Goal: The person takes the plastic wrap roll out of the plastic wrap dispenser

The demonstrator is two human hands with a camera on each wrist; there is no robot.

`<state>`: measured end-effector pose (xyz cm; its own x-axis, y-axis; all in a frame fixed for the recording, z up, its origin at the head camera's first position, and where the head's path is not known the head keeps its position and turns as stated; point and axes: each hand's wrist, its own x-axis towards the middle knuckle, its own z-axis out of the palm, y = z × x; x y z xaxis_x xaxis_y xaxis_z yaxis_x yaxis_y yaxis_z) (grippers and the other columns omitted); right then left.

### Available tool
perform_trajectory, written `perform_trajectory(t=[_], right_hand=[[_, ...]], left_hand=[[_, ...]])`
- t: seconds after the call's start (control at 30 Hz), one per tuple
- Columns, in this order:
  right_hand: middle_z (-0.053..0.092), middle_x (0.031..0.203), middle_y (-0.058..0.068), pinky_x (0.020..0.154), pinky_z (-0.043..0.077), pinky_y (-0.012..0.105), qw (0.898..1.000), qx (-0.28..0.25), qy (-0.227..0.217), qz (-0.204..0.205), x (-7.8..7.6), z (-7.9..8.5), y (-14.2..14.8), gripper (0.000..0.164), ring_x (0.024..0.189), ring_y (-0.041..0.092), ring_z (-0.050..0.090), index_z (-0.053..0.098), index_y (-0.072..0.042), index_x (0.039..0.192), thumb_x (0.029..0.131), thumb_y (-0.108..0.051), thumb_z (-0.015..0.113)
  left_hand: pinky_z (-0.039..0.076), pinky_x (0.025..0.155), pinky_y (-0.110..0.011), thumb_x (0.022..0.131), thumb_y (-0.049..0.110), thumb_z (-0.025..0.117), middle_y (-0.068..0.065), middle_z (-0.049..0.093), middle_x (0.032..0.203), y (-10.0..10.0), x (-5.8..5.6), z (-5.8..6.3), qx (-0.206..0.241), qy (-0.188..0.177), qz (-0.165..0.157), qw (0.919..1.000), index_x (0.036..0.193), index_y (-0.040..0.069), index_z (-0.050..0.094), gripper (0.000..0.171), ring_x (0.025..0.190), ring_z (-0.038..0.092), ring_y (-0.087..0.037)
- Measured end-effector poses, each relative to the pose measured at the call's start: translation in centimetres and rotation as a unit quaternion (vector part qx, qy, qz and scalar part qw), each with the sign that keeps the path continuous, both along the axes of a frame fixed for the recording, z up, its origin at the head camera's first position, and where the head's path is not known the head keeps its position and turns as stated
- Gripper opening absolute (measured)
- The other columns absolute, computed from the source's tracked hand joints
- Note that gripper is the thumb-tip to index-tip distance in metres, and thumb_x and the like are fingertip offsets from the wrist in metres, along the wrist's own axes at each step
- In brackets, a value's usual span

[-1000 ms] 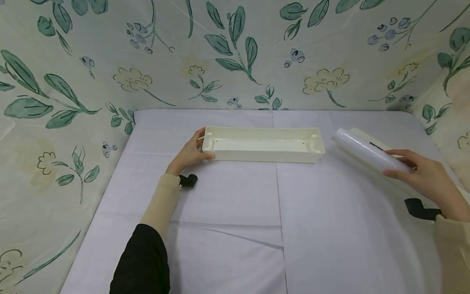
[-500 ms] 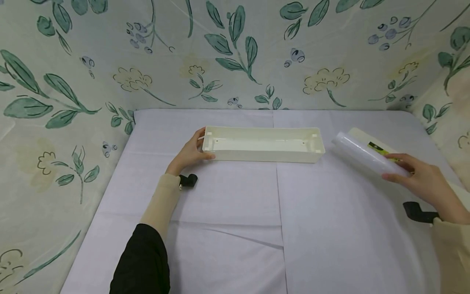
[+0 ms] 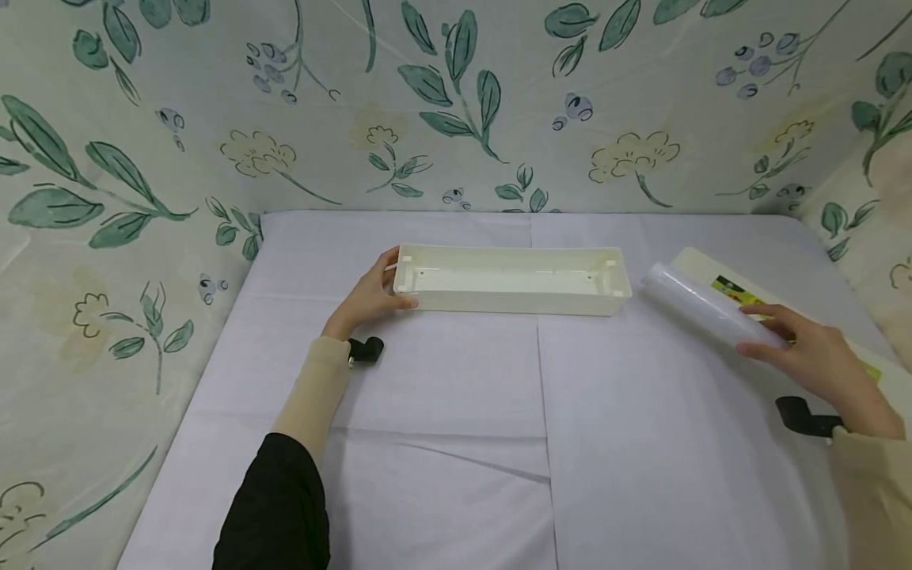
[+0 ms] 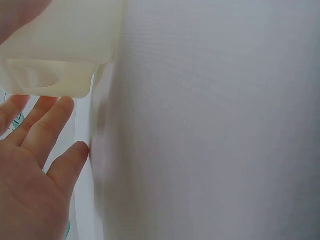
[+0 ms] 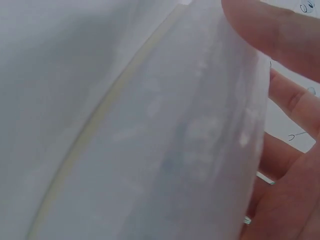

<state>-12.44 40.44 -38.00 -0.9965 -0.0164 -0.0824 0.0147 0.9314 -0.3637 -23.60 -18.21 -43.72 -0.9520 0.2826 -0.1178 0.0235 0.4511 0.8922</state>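
A long cream plastic box (image 3: pixel 513 302), open at the top, sits on the white-covered table. My left hand (image 3: pixel 366 297) holds its left end, thumb at the front corner and the other fingers behind. In the left wrist view, fingertips of the left hand (image 4: pixel 40 150) touch the rim of the box (image 4: pixel 60 40). On the right, my right hand (image 3: pixel 819 356) grips the near end of a roll of clear plastic wrap (image 3: pixel 705 305), which slants up to the left. The right wrist view shows the wrap roll (image 5: pixel 190 125) close up, thumb and fingers of the right hand (image 5: pixel 290 180) round it.
Behind the roll lies a long cream lid-like piece (image 3: pixel 694 261) with a yellow-green label (image 3: pixel 737 291), partly covered by the right hand and roll. White cloth (image 3: pixel 442 443) covers the table. A leaf-patterned curtain (image 3: pixel 342 103) hangs at the back.
My right hand has shifted slightly left and toward me with the wrap roll, uncovering more of the cream piece and its label. The left hand and box have stayed in place.
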Motion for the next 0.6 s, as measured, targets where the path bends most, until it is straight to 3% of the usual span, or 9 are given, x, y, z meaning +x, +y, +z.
perform_trajectory(t=[0.33,0.6], right_hand=[[0.041,0.121,0.044,0.063,0.045,0.051,1.0,-0.013,-0.016,-0.006,0.2,-0.7,-0.2,0.072,0.096,0.052,0.046,0.039,0.001,0.138,0.087,-0.038,0.07],[0.043,0.121,0.045,0.065,0.043,0.055,1.0,-0.009,-0.011,0.005,0.3,-1.1,-0.4,0.07,0.098,0.054,0.048,0.041,0.002,0.136,0.086,-0.036,0.072]], left_hand=[[0.012,0.113,-0.05,0.075,0.015,0.083,-0.006,0.02,0.156,0.1,0.1,0.4,0.005,-0.017,-0.006,0.9998,0.154,0.021,0.013,0.106,0.14,0.026,-0.023],[0.012,0.112,-0.052,0.078,0.005,0.078,-0.014,0.018,0.156,0.9,1.7,3.5,0.006,-0.022,-0.014,0.9996,0.153,0.01,0.011,0.101,0.14,0.025,-0.029]])
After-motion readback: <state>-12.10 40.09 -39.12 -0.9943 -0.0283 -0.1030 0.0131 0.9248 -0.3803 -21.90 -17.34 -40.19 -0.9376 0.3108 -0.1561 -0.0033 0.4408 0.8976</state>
